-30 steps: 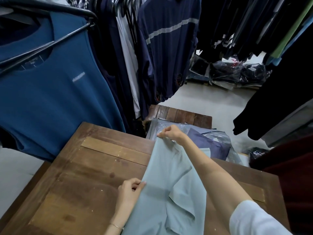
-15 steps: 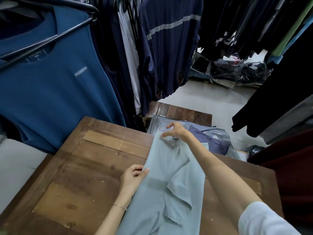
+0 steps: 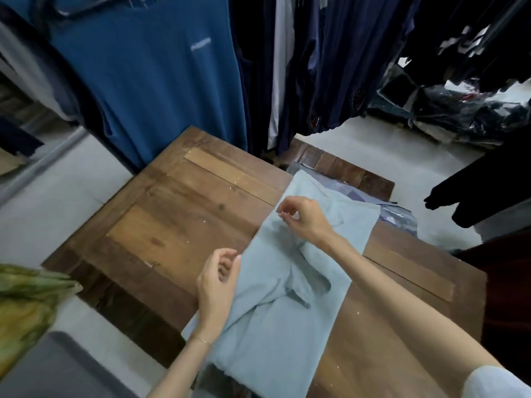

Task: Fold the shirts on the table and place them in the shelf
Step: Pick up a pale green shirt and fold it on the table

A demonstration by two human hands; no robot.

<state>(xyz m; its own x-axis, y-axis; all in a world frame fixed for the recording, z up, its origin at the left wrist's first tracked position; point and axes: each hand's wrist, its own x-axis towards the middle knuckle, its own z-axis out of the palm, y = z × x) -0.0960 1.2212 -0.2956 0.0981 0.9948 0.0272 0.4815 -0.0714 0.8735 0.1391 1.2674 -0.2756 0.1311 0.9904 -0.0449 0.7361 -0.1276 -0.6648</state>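
A pale blue shirt [image 3: 290,282] lay partly folded on a wooden table [image 3: 178,225], its long axis running from the near edge, where it overhung slightly, up and to the right toward the far corner. A loose flap of cloth, perhaps a sleeve, lay crumpled across its middle.

The person's left hand [image 3: 218,285] pinched the shirt's left edge with curled fingers. The right hand [image 3: 304,216] hovered at the edge farther along, thumb and fingers curled together; whether they gripped cloth I could not tell.

Beyond the shirt's far end lay clear plastic bags [image 3: 399,216] holding dark garments, touching or just under it. A teal T-shirt [image 3: 161,79] and a row of navy clothes [image 3: 330,61] hung close behind the table. Green patterned fabric [image 3: 26,305] sat at the near left.
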